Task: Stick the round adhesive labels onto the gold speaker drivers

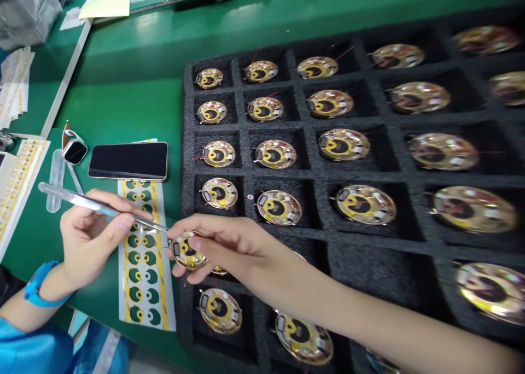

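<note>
My left hand (92,243) is closed around metal tweezers (82,200), which point to the right. Their tips meet the left edge of a round gold part (185,256) with a yellow and black face, though I cannot tell whether they grip anything there. That part sits between the thumb and fingers of my right hand (233,245), over the left edge of the black foam tray (241,136). Under my left fingers lies a sheet of yellow and black die-cut stickers (143,275). My right hand partly hides another gold part (219,270).
Several similar gold parts fill the tray's compartments, some with thin red wires. A black-screened phone (128,161), a smartwatch (75,152) and a clear plastic strip (56,180) lie on the green table (118,100). More sticker sheets (24,180) are at the left.
</note>
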Motion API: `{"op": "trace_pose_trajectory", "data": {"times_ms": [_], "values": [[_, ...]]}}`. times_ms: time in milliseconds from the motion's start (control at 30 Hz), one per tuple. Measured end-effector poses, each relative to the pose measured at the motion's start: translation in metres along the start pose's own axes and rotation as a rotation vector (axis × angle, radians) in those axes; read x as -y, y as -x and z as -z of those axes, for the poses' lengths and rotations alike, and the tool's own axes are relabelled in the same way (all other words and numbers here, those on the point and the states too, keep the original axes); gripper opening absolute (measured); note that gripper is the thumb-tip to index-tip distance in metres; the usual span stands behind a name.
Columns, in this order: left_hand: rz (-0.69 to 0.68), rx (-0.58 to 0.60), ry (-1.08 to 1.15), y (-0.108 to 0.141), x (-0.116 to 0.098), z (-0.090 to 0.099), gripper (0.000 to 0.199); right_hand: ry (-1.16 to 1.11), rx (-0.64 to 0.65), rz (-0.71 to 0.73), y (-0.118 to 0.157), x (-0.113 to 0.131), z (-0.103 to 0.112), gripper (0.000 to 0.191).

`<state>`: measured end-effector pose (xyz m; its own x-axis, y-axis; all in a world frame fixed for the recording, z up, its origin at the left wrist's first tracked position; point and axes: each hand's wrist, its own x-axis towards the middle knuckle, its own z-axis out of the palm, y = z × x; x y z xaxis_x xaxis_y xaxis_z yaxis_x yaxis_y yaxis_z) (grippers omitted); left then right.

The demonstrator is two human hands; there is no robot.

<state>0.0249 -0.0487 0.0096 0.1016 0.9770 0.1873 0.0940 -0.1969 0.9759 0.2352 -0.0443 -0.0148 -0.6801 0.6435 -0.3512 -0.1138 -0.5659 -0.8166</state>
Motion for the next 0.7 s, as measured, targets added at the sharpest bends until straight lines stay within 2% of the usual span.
{"op": "trace_pose_trajectory", "data": {"times_ms": [133,300,500,600,700], "values": [[0.004,0.001,0.014,-0.003,0.004,0.002,0.006,-0.026,0.033,0.045,0.000,-0.005,0.001,0.018],[-0.053,-0.014,0.015,-0.004,0.007,0.003,0.008,-0.080,0.049,-0.043,0.000,0.000,0.001,0.016],[-0.042,-0.009,0.041,-0.004,0.008,0.003,0.008,-0.089,0.019,-0.014,-0.001,-0.004,-0.001,0.019],[-0.021,-0.003,0.050,-0.003,0.008,0.004,0.008,-0.064,-0.019,0.044,-0.001,-0.004,-0.002,0.023],[-0.009,-0.018,0.043,-0.001,0.007,0.006,0.011,0.046,-0.104,0.217,0.005,0.012,0.002,0.026]]}}
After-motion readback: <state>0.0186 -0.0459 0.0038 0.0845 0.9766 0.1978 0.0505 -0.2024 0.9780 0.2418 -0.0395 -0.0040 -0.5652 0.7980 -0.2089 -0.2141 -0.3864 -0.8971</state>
